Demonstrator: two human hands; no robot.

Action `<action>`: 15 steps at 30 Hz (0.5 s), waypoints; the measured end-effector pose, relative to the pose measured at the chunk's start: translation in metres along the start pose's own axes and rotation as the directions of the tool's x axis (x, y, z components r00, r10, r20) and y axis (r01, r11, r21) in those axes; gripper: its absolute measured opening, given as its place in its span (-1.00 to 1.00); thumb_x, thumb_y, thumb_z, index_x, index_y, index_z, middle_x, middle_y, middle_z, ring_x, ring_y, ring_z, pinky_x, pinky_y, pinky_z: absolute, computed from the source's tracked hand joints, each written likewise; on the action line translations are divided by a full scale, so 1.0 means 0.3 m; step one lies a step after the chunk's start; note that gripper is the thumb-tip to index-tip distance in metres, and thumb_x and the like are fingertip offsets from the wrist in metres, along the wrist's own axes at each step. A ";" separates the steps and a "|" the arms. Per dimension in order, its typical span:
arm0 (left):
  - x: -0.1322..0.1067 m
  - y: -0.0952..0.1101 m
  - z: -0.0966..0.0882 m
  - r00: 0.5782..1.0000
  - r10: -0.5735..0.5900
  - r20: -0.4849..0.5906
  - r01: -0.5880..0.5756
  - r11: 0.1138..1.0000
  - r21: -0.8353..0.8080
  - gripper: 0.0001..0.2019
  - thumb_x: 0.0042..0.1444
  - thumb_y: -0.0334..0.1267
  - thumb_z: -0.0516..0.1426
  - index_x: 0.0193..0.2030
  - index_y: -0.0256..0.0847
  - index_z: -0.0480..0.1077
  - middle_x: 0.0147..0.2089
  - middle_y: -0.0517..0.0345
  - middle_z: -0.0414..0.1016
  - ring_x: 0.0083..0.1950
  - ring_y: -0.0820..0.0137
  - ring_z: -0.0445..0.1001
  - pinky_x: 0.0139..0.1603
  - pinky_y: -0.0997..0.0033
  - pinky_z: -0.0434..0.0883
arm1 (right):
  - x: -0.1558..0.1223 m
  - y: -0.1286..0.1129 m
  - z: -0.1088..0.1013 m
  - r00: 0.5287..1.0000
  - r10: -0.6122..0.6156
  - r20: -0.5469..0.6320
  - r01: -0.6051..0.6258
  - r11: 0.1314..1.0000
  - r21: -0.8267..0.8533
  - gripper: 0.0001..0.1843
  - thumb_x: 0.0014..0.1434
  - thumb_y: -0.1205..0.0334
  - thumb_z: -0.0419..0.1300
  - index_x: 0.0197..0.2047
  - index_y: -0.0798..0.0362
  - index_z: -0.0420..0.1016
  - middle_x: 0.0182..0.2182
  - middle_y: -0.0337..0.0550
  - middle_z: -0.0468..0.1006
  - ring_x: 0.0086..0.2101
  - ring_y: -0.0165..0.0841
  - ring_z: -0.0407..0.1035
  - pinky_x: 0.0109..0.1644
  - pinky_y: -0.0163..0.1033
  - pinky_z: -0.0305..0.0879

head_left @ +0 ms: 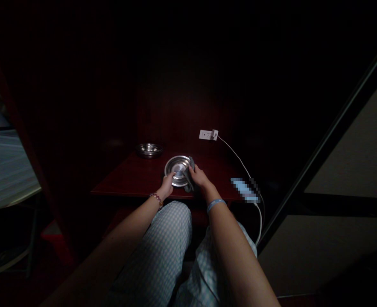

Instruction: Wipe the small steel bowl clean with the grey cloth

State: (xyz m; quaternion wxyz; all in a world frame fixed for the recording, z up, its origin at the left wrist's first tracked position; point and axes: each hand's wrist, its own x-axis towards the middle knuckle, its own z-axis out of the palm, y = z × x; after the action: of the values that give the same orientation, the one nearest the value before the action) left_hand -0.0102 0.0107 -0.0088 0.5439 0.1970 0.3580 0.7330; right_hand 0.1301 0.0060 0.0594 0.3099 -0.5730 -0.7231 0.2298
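Note:
A shiny metal bowl (178,163) is held tilted over the front part of the dark red desk, its inside facing me. My left hand (167,184) grips its lower left rim, thumb over the inside and the other fingers hidden behind. At the right rim, my right hand (199,175) is closed on a grey cloth (188,181), which is folded over the bowl's edge and hangs below it. Farther back on the left, more metal bowls (149,150) sit stacked on the desk.
The dark red desk (121,179) stands in a dark recess. A wall socket (205,134) holds a white charger, whose cable (236,156) runs down to the right beside a blurred-out phone-like object (244,189). A pale round table (9,166) stands at the left.

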 end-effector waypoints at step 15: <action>-0.028 0.004 0.006 0.998 0.024 0.055 -0.027 0.999 0.042 -0.91 0.00 -0.41 0.27 -0.30 -0.30 0.54 -0.34 0.02 0.64 -0.08 0.23 0.61 0.19 0.21 0.43 | -0.011 -0.010 0.012 0.992 0.092 -0.091 -0.100 0.991 -0.087 -0.62 0.28 0.27 0.20 0.16 0.05 0.37 0.05 0.08 0.61 0.09 -0.14 0.51 0.19 -0.19 0.35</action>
State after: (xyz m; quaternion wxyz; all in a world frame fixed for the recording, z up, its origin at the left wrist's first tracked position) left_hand -0.0068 0.0032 -0.0059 0.5398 0.2330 0.3560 0.7263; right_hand 0.1260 0.0022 0.0584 0.3032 -0.6302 -0.6902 0.1859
